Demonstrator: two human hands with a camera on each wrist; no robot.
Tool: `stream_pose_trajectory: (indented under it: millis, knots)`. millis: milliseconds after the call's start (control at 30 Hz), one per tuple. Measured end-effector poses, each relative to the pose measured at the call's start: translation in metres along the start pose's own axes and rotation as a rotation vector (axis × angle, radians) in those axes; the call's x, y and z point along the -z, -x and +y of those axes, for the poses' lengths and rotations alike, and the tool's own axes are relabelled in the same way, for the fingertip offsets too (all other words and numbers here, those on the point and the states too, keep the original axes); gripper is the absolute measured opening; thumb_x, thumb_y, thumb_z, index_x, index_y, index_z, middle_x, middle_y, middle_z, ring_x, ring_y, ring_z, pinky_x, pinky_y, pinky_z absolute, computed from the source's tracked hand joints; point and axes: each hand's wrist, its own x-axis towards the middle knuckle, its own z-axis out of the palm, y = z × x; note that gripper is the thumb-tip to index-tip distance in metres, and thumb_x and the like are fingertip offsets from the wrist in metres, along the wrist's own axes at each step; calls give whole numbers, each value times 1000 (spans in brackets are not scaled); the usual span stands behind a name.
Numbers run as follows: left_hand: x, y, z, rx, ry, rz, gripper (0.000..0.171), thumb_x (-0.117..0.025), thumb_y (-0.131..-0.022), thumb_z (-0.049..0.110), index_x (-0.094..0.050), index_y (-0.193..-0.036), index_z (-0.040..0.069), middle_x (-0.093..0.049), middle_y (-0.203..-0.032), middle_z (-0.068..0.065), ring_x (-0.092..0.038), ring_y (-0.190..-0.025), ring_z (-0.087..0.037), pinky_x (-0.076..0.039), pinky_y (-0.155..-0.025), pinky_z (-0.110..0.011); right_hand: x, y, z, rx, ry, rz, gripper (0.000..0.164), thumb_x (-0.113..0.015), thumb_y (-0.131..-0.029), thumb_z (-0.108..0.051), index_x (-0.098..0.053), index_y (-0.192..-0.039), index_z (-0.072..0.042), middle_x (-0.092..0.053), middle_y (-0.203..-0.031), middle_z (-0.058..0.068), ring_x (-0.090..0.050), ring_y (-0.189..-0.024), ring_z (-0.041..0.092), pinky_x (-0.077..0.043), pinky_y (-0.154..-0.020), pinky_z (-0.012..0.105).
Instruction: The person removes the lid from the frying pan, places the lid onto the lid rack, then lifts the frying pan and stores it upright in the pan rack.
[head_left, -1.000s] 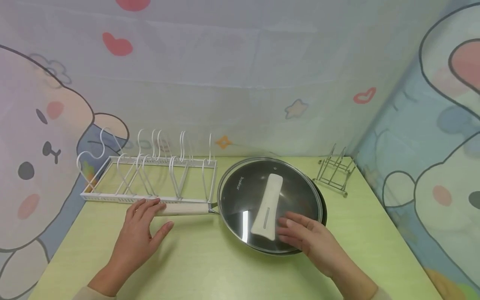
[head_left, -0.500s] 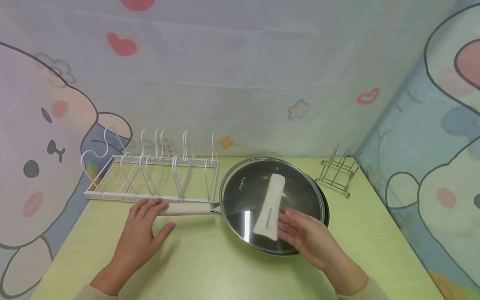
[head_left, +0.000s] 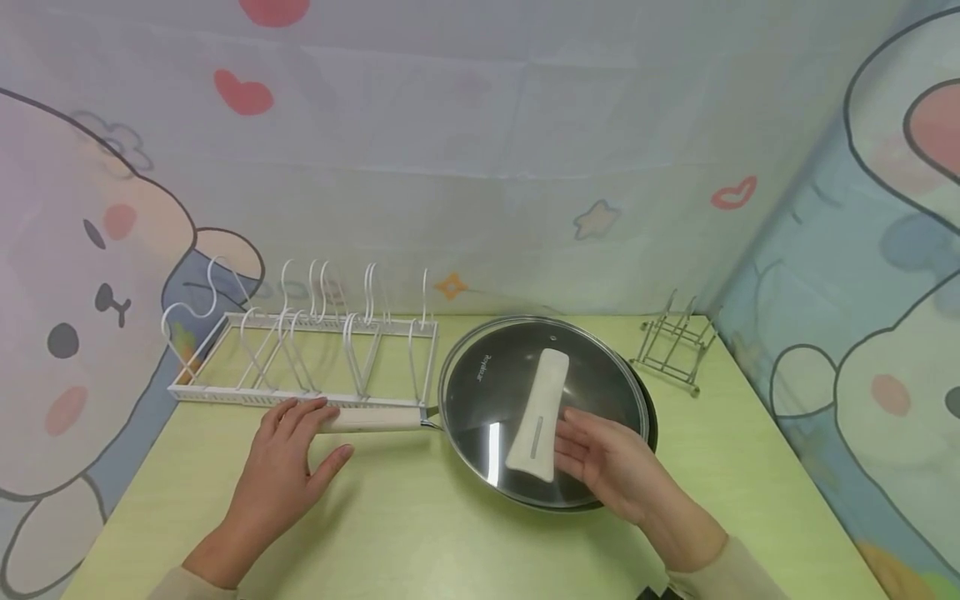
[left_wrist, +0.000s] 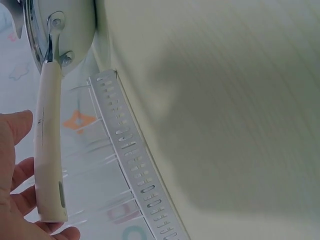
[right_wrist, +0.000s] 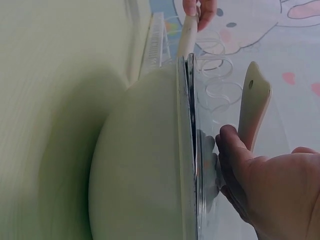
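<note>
A wok, pale outside, stands on the table under a clear glass lid with a steel rim. Its cream handle points left. My left hand lies at the handle's end, fingers extended against it and partly hidden by it in the left wrist view; the thumb is spread away. On top of the lid is a long cream lid handle. My right hand is at its right side, palm toward it, with fingertips reaching under it. The right wrist view shows these fingers between glass and lid handle.
Behind the left hand stands a white wire pan rack with several upright loops. A small grey metal rack stands at the back right. Printed fabric closes off the table's back and sides.
My right hand has moved slightly left and turned, its fingers now tucked under the lid handle. The left hand stays at the wok's handle. The view has shifted slightly.
</note>
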Motion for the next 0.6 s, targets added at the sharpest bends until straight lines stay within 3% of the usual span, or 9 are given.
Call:
stream_pose_trajectory:
  millis: [233,400,500,600]
  knots:
    - [-2,-6,4,-25,-71,-37,58,-90,-83,26,-67,-131,3,-68,-131,-20,-54,-127,-49,-40,-110,-64,-1,-7,-4,-12,-7,-28,63,-51,-114,-26,-24,-161,6,-68,-135,9,-70,-121,20,-60,-106,35]
    - [-4,-16,10,-34,-171,-133,60,-86,-88,37,-66,-135,7,-70,-129,-16,-59,-123,-45,-39,-114,-69,-6,-16,-11,-42,53,-28,67,-52,-113,-24,-17,-165,-1,-64,-134,9,-70,-118,20,-61,-101,37]
    - [-6,-20,13,-22,-236,-190,58,-83,-92,44,-65,-137,12,-71,-128,-13,-61,-122,-43,-36,-116,-74,-13,-25,-18,-89,139,23,69,-57,-110,-25,-20,-165,-4,-62,-137,15,-73,-114,23,-64,-96,39]
    - [-10,-24,12,-36,-287,-209,57,-81,-93,49,-66,-136,14,-73,-124,-11,-64,-117,-41,-39,-114,-71,-21,-34,-24,-152,226,104,72,-66,-106,-27,-25,-162,-7,-61,-137,20,-74,-109,27,-66,-90,42]
